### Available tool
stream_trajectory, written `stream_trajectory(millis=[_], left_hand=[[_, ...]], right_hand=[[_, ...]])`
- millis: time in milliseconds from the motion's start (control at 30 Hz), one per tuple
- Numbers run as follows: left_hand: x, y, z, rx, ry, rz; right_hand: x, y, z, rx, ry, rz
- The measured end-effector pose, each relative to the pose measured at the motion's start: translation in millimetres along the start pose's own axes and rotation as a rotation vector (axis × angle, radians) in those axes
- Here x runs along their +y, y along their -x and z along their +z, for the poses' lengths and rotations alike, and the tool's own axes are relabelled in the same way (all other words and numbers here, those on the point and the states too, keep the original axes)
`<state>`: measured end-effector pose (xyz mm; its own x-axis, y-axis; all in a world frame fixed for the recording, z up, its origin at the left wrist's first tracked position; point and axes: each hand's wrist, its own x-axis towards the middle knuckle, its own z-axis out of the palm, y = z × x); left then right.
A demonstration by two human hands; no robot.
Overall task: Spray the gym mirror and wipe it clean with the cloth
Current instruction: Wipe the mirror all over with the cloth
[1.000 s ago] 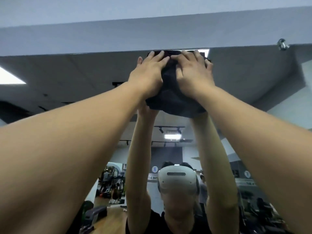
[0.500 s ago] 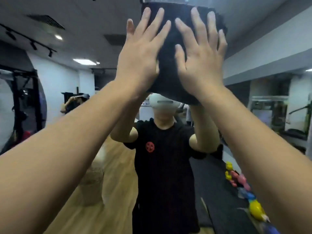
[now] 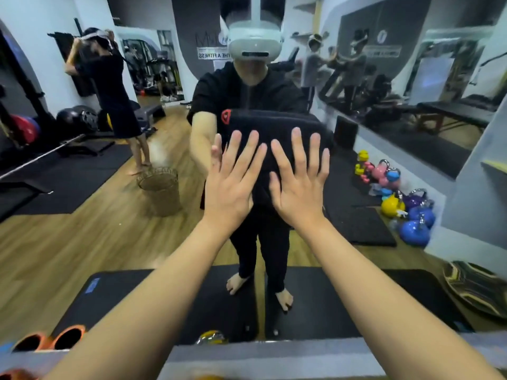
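A folded black cloth lies flat against the gym mirror in front of me, at about chest height. My left hand presses on its lower left part with straight, spread fingers. Beside it, my right hand presses the lower right part the same way. The thumbs almost meet over the cloth's middle. The mirror reflects a person in black with a white headset, arms stretched toward me. No spray bottle shows clearly.
A grey ledge runs along the mirror's foot, with orange rings at its left. In the reflection are a black floor mat, a woven basket, coloured kettlebells at right, and another person at left.
Both hands slid the cloth down the mirror, from its top edge to chest height. The view tilted downward with them, from the ceiling reflection to the floor.
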<state>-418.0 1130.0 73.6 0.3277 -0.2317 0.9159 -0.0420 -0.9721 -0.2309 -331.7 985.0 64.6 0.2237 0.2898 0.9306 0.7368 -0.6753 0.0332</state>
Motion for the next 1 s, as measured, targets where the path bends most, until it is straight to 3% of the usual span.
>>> stream_trajectory(millis=[133,600,833,1000], left_hand=[[6,54,12,-0.079,-0.034,-0.034],[18,129,20,-0.142,-0.146,-0.115],[-7,120,11,-0.137,-0.163,-0.022],[-34,79,-12,-0.075,-0.199,-0.021]], right_hand=[[-4,49,20,-0.058,0.017,-0.051],[-13,118,44,-0.111,-0.005,-0.157],[-30,105,49,-0.091,0.001,-0.108],[-52,50,39,-0.035,-0.030,-0.077]])
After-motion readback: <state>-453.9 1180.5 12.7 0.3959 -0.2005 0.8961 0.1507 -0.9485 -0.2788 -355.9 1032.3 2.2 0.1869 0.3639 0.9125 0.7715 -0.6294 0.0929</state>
